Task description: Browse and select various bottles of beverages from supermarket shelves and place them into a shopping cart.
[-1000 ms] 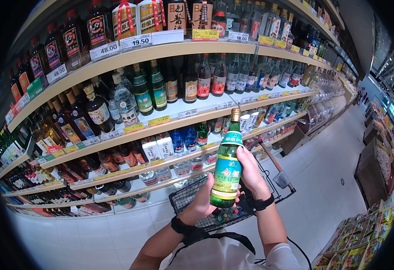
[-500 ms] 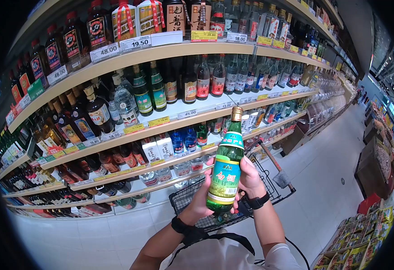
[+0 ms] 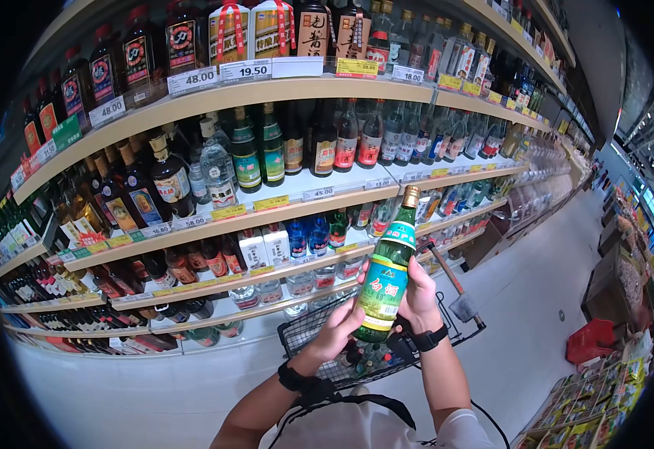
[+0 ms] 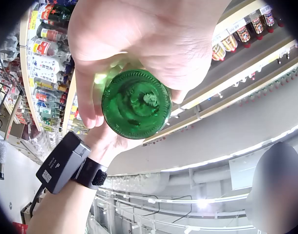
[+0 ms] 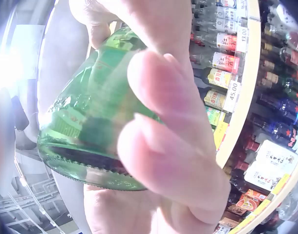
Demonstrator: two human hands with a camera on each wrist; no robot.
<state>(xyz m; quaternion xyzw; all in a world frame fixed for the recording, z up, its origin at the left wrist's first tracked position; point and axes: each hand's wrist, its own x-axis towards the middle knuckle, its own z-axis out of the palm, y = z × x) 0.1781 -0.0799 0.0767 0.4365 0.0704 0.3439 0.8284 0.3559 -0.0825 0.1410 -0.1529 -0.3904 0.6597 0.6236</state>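
Both hands hold a green glass bottle of baijiu [image 3: 383,292], tilted with its gold cap up and to the right. Its blue, yellow and green label faces the head camera. The left hand [image 3: 336,329] grips the lower left side, thumb near the label's bottom edge. On the right side, the right hand [image 3: 419,293] has its thumb along the label while its other fingers go behind the glass. In the left wrist view the round base of the bottle [image 4: 137,105] faces the camera. The right wrist view shows curled fingers [image 5: 158,87] close against the glass.
Liquor shelves [image 3: 267,194] stand ahead, packed with bottles above price tags; similar green-labelled bottles [image 3: 273,150] stand on one. A black wire cart [image 3: 304,340] with several bottles is below the hands. At right are a red basket [image 3: 590,340] and packaged goods [image 3: 603,404].
The bottle has shifted slightly up and right in the head view, its label turned more toward the camera. The left thumb sits lower on it. The red basket has come into view at right.
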